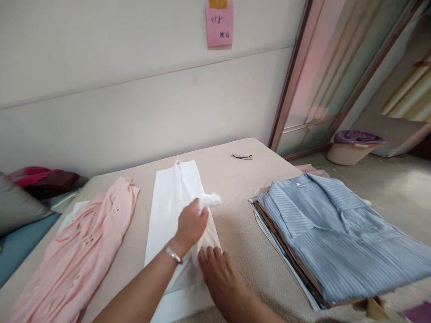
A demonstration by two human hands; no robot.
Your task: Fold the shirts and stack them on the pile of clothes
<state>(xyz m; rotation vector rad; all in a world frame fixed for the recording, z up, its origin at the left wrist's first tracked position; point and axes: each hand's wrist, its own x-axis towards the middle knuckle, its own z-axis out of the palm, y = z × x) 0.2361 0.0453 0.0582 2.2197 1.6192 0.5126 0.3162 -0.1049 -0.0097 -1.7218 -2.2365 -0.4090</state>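
Note:
A white folded garment (pixel 164 211) lies lengthwise on the cloth-covered bed-like surface in front of me, with a small loop at its far end. My left hand (pixel 191 225), with a bracelet at the wrist, is closed on a bunched piece of the white cloth that sticks out blurred past the fingers. Nearer to me, my right hand (pixel 220 271) lies palm down on the garment's right edge, its fingers stretched over the thin fabric. Left of the garment is a pink garment (pixel 97 242) with cut-out holes.
To the right, a blue striped shirt (pixel 303 224) tops a stack of folded clothes. Eyeglasses (pixel 241 157) lie near the far edge. A pink note (pixel 219 24) hangs on the wall. A bin (pixel 350 152) stands on the floor, and a grey cushion (pixel 16 206) is at left.

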